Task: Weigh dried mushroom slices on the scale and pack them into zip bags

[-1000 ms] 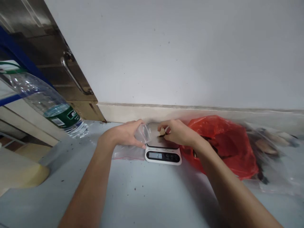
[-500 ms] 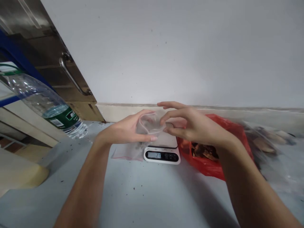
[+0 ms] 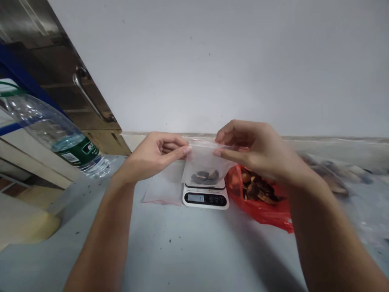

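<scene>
Grey counter (image 3: 194, 243), small bag (image 3: 204, 162) above the scale (image 3: 206, 196).
Left hand (image 3: 153, 156) and right hand (image 3: 255, 148) pinch its top corners, so dark pieces (image 3: 205, 176) settle low.

Setting: a plain back-room work counter, of the kind found in a small shop or a home kitchen; which of the two cannot be told. Evidence: pale grey countertop (image 3: 194, 247) speckled with dark crumbs, butting against a bare white wall (image 3: 231, 61) with a low cream upstand (image 3: 142, 140) along its foot. Small digital scale (image 3: 206, 195) stands on the counter near the wall, display lit. Red plastic bag (image 3: 267, 207) of brown dried pieces lies open just beside it. Stack of small clear zip bags (image 3: 161, 190) lies flat on the other side. Large water bottle (image 3: 57, 134) at far left. Behind it, a dark wooden door with a metal pull handle (image 3: 88, 97).
</scene>
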The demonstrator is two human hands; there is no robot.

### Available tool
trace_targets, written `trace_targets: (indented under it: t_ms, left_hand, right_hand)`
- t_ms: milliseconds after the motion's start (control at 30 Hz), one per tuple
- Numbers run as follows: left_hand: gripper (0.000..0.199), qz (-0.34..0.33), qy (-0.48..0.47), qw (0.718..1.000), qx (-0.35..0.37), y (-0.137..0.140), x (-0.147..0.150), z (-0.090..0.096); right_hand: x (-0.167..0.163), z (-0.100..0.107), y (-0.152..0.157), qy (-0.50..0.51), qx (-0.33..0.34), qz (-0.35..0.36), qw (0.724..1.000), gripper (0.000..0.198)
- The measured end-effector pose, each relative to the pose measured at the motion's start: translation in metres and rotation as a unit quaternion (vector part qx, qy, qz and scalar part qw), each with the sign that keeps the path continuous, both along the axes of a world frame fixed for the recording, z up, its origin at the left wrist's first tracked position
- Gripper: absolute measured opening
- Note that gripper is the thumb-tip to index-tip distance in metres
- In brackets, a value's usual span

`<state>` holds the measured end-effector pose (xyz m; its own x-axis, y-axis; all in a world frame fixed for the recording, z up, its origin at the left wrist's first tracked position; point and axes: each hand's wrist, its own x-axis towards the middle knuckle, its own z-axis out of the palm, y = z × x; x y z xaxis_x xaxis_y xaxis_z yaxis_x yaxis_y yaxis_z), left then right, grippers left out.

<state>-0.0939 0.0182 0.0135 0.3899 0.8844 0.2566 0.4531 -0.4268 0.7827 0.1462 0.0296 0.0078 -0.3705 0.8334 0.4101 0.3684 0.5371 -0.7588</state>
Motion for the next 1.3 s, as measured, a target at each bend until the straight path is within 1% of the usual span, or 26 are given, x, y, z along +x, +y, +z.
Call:
trace_targets:
  t_ms: [133, 200, 267, 333, 400, 467, 633, 733, 833, 967, 1133, 1300]
  left_hand:
    - [0.013, 0.012, 0.009, 1.000, 0.001, -0.004, 0.003, 0.002]
    - [0.013, 0.010, 0.025, 1.000, 0.013, -0.005, 0.005, 0.002]
    - [0.016, 0.007, 0.044, 0.998, 0.048, -0.006, 0.007, 0.002]
    - [0.017, 0.011, 0.061, 0.993, 0.098, -0.008, 0.010, 0.002]
    - [0.018, 0.014, 0.071, 0.987, 0.141, -0.009, 0.014, 0.002]
    - [0.019, 0.006, 0.078, 0.984, 0.163, -0.011, 0.017, 0.002]
    - [0.017, -0.021, 0.080, 0.978, 0.193, -0.013, 0.023, 0.001]
    - [0.017, -0.044, 0.096, 0.974, 0.201, -0.013, 0.024, 0.000]
    - [0.019, -0.051, 0.130, 0.964, 0.226, -0.012, 0.023, -0.001]
    - [0.024, -0.035, 0.176, 0.944, 0.276, -0.010, 0.016, 0.001]
    - [0.021, 0.017, 0.193, 0.942, 0.274, -0.010, 0.000, 0.010]
    - [0.022, 0.028, 0.195, 0.945, 0.260, -0.010, -0.007, 0.012]
  right_hand:
    - [0.002, 0.003, -0.002, -0.040, 0.003, 0.010, 0.999, 0.020]
    - [0.002, 0.004, -0.004, -0.061, 0.007, 0.010, 0.998, 0.019]
    - [0.001, 0.006, -0.007, -0.077, 0.005, 0.009, 0.997, 0.018]
    - [0.000, 0.009, -0.011, -0.099, 0.005, 0.002, 0.995, 0.019]
    - [-0.003, 0.011, -0.014, -0.122, 0.020, -0.010, 0.992, 0.020]
    - [-0.005, 0.014, -0.018, -0.137, 0.041, -0.020, 0.990, 0.019]
    - [-0.009, 0.015, -0.021, -0.140, 0.094, -0.005, 0.986, 0.017]
    - [-0.009, 0.014, -0.019, -0.148, 0.112, 0.007, 0.983, 0.016]
    - [-0.009, 0.013, -0.018, -0.146, 0.108, 0.006, 0.983, 0.015]
    - [-0.005, 0.013, -0.015, -0.132, 0.069, 0.001, 0.989, 0.014]
    - [0.004, 0.012, -0.009, -0.112, 0.071, -0.003, 0.991, 0.014]
    - [0.011, 0.008, -0.003, -0.118, 0.070, -0.019, 0.990, 0.015]
